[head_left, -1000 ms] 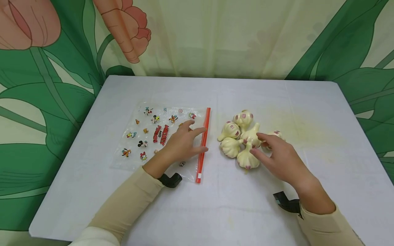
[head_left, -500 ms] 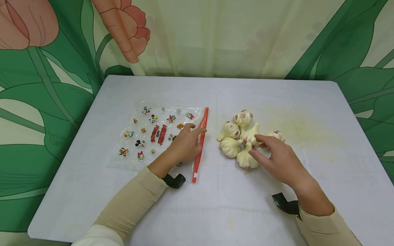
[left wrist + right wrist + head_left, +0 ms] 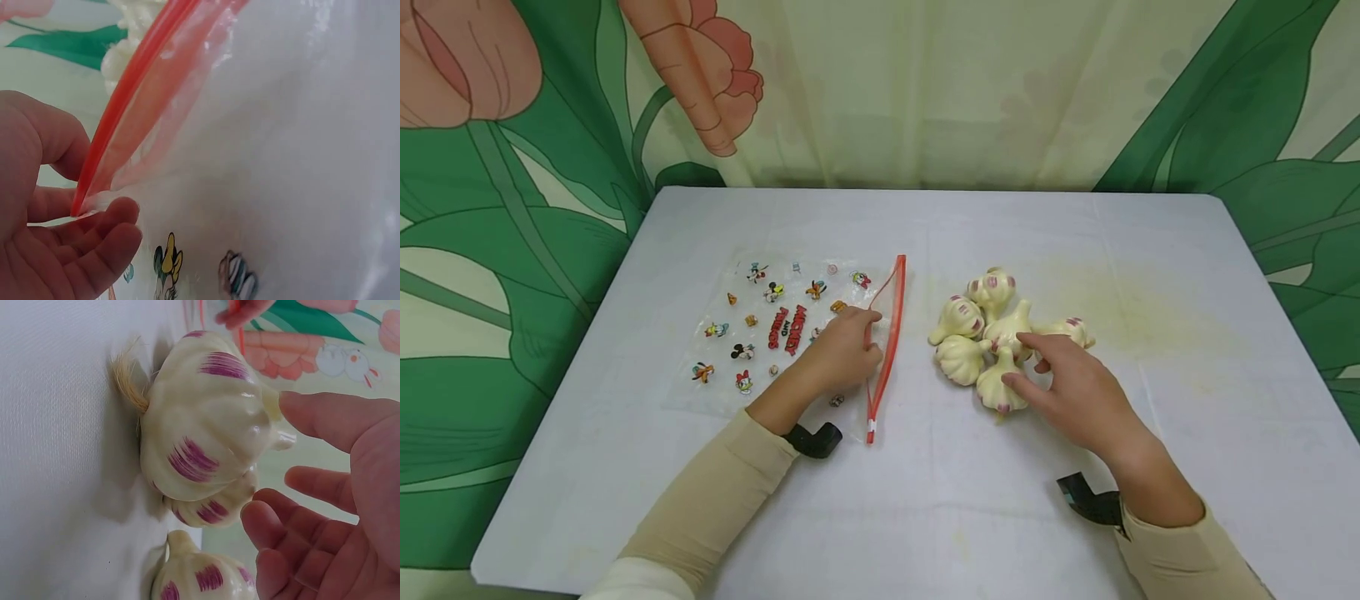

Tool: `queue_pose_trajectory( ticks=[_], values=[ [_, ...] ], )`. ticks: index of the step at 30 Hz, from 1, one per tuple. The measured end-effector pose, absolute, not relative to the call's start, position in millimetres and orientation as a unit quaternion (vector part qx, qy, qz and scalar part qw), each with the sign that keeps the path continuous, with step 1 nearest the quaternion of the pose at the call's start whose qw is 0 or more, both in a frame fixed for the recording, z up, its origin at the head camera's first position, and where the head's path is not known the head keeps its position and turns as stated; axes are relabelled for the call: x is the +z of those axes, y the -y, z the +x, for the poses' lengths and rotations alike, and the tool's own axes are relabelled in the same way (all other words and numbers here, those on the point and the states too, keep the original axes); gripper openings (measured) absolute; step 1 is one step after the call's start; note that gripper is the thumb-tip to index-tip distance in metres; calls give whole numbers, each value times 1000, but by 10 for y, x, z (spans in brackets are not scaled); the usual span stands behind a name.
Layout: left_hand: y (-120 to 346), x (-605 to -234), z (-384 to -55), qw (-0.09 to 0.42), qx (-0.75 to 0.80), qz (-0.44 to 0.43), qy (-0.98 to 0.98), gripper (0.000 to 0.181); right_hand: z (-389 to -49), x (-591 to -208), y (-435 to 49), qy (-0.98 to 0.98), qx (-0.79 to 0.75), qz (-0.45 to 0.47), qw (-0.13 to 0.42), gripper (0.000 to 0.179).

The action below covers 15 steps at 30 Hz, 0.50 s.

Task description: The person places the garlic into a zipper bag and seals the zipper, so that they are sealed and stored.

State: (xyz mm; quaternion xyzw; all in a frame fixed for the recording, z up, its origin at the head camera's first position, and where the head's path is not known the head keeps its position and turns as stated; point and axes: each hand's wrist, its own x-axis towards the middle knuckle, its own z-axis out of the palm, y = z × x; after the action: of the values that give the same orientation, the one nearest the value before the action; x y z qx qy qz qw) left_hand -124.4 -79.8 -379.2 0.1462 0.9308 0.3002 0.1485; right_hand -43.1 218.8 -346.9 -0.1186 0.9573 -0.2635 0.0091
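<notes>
A clear zip bag point(image 3: 790, 379) printed with cartoon figures lies flat on the left, its red zip edge point(image 3: 892, 333) facing right. My left hand point(image 3: 841, 354) grips the upper layer at that edge, and the mouth gapes apart there. In the left wrist view, the red strip point(image 3: 134, 75) runs between thumb and fingers. Several garlic bulbs point(image 3: 961, 360) with purple streaks are clustered to the right of the bag. My right hand point(image 3: 1078, 396) hovers over the cluster with fingers spread. Its thumb is by the stem of the nearest bulb point(image 3: 200, 419); whether they touch, I cannot tell.
A white-covered table point(image 3: 955, 517) carries the bag and the bulbs, and its far edge meets a printed curtain point(image 3: 940, 92). One bulb point(image 3: 1071, 329) sits at the right of the cluster, partly behind my right hand.
My left hand has curled its fingers onto the bag's edge and drawn back slightly left, parting the red-edged mouth. My right hand has shifted slightly left; the bulbs stay put.
</notes>
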Motion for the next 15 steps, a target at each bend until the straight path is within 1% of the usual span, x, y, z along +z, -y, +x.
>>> queue_pose_trajectory(
  ticks=[6,9,15],
  values=[
    [858,-3661,-1221,133,310,170,-926,57,-423,-3500,-2156,-961,-253,-108,6,56],
    [872,-3615,-1204,121,310,182,-925,60,-421,-3524,-2130,-961,-254,-114,-2,57],
    [879,-3548,-1167,115,319,193,-921,64,-433,-3567,-2082,-960,-249,-127,-13,59]
  ],
)
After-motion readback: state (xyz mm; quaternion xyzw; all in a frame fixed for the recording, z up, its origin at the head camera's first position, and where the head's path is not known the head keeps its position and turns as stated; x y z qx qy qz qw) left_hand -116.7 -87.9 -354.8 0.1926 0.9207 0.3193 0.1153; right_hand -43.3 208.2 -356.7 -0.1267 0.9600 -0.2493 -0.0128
